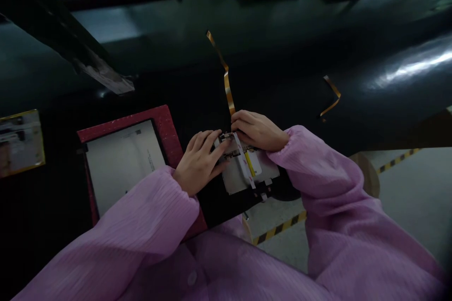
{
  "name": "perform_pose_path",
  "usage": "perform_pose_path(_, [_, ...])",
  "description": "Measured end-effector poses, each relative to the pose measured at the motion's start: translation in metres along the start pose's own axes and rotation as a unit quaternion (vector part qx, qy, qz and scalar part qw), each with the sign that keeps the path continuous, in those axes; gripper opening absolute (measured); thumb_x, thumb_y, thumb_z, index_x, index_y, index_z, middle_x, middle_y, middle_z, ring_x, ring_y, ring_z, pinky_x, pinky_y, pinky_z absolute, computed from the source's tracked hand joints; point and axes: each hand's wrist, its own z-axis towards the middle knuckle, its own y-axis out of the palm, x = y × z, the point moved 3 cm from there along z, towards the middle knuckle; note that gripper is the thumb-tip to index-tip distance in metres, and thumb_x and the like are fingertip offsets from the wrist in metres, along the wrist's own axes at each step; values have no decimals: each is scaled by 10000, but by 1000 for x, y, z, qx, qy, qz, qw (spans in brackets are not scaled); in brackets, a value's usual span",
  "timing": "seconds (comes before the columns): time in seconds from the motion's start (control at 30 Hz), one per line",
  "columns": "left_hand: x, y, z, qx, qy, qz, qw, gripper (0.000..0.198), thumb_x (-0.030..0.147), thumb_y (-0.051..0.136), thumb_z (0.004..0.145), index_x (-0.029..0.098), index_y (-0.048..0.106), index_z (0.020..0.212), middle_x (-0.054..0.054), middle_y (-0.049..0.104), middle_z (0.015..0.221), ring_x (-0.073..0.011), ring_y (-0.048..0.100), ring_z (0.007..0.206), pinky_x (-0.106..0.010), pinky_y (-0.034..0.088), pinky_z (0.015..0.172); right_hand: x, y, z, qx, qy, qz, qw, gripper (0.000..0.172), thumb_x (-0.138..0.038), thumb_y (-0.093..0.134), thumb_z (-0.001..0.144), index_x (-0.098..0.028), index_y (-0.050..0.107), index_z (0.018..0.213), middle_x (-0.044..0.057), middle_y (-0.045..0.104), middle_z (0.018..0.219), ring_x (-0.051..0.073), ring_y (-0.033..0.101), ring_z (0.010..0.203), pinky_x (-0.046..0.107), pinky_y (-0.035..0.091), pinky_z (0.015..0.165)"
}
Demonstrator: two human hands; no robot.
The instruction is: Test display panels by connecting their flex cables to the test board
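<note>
At the table's (286, 80) near edge, the left hand (199, 162) lies open across the grey panel (235, 182), the right hand (259, 129) curls at the orange ribbon cable (229, 91), pinch hidden, and any sideways tug could crease that thin strip!

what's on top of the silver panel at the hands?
On the silver panel: a white strip and a yellow strip. The left hand and right hand hide parts of its left side and far end; what's beneath them can't be seen.
</note>
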Motion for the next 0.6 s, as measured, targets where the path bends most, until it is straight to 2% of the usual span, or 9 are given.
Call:
perform_pose_path(0.1, [-5,-4,2,4,-16,-50,999,461,375,575,952,107,537,1325,-161,593,1324,-317,528,1241,-527,477,1059,1,-3,-1,42,6,34,999,145,-184,450,1011,-134,576,959,102,594,1020,157,587,842,283,538,691])
perform_pose_path(0.23, [-19,-14,17,-1,-53,-107,993,238,270,518,985,120,638,1127,-87,701,1097,-233,634,1037,-414,539,930,-2,-9,-4,81,2,78,994,75,-169,483,993,-163,547,954,75,599,963,158,568,852,278,516,692])
perform_pose_path(0.37, [-31,-19,42,-59,-57,-107,991,193,212,511,979,119,680,975,-65,709,924,-211,656,855,-368,545,790,-8,-10,-9,96,22,159,982,42,-143,504,975,-171,535,965,43,612,879,153,553,810,279,502,694])
perform_pose_path(0.5, [-36,-16,59,-138,-57,-105,983,184,200,541,959,109,698,928,-74,697,895,-225,660,856,-366,538,769,-12,-5,-12,80,54,206,974,47,-162,503,987,-170,549,986,47,624,882,153,544,812,275,504,691])
perform_pose_path(0.6, [-36,-16,62,-153,-51,-105,981,201,190,527,963,103,705,932,-82,701,906,-222,662,856,-361,539,765,-11,-4,-12,78,69,225,969,36,-172,517,987,-177,553,986,48,635,894,158,550,824,277,515,691])
